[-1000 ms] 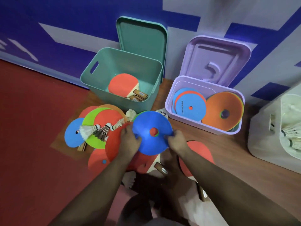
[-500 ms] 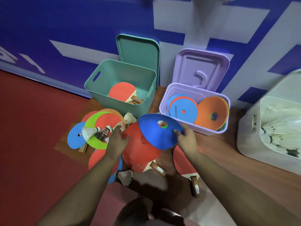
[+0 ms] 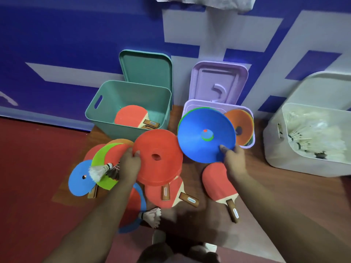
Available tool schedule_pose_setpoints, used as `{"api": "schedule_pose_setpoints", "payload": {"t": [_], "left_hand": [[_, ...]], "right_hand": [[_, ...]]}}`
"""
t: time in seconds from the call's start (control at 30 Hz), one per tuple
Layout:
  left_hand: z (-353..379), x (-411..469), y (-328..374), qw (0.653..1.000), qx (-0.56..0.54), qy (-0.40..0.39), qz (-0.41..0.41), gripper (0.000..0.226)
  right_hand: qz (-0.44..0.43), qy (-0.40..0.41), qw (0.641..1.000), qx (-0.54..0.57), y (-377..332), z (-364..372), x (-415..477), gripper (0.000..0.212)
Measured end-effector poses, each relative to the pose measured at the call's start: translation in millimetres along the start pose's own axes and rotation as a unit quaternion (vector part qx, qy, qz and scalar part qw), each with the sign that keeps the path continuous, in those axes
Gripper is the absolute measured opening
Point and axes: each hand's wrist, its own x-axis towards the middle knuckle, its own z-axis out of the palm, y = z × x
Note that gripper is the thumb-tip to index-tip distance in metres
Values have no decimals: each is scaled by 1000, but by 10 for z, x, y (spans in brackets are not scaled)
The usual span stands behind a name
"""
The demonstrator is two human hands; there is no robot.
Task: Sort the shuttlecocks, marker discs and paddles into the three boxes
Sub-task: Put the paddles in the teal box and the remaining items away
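Note:
My right hand (image 3: 233, 160) grips the near edge of a blue marker disc (image 3: 205, 135), with a green one stacked under it, held up in front of the purple box (image 3: 248, 147). My left hand (image 3: 129, 165) holds a red marker disc (image 3: 158, 156) by its left edge, lifted above the floor pile. The purple box holds orange and other discs (image 3: 240, 126). A red paddle (image 3: 131, 115) lies in the green box (image 3: 106, 103). The white box (image 3: 303, 149) at right is full of shuttlecocks (image 3: 307, 141). Loose discs (image 3: 79, 179), shuttlecocks (image 3: 98, 171) and paddles (image 3: 218, 185) lie on the floor.
The green lid (image 3: 146, 67) and purple lid (image 3: 218, 82) lean on the blue and white wall behind their boxes. Another shuttlecock (image 3: 151, 216) and a paddle (image 3: 167, 196) lie close to my knees. Red floor stretches to the left.
My right hand lifted the blue disc up and right toward the purple box. My left hand took hold of the red disc and raised it off the pile.

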Motion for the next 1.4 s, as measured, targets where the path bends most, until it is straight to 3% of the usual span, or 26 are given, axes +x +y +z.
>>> {"api": "schedule_pose_setpoints", "payload": {"t": [0.1, 0.23, 0.33, 0.43, 0.57, 0.6, 0.7, 0.8, 1.0, 1.13, 1.23, 1.3, 1.4], "left_hand": [[-113, 116, 100, 999, -30, -16, 2, 18], [-116, 268, 185, 991, -105, -86, 14, 9], [-118, 244, 355, 947, -275, -164, -28, 21], [-166, 121, 551, 908, -365, -203, -41, 28], [-105, 29, 631, 876, -397, -272, -32, 23], [-65, 5, 658, 874, -393, -287, -23, 23], [103, -52, 790, 855, -400, -328, -31, 52], [297, -113, 969, 839, -411, -354, -36, 42], [826, -126, 1421, 872, -392, -292, -36, 13], [1311, 3, 1728, 935, -279, -216, -26, 14], [1653, 145, 1881, 940, -228, -253, -35, 16], [1865, 172, 2016, 954, -158, -255, 5, 28], [2159, 160, 2244, 949, -160, -272, 23, 18]], "right_hand": [[17, 10, 998, 66, -96, 120, -98, 26], [41, -46, 994, 91, -172, 372, -312, 28], [67, -98, 993, 15, -150, 555, -446, 20], [44, -65, 995, -66, -79, 635, -513, 22], [43, -79, 991, -101, -23, 583, -566, 49], [47, -84, 991, -95, -11, 558, -563, 51], [15, -64, 993, -101, -119, 446, -536, 51], [-13, -28, 996, -79, -191, 266, -382, 45], [35, -101, 993, -51, -358, -175, 35, 42], [-65, -56, 986, -145, -591, -510, 462, 45], [-103, -19, 962, -252, -707, -683, 754, 36], [-114, -20, 945, -305, -721, -790, 956, 27], [-158, -18, 919, -362, -632, -861, 1199, 20]]}}
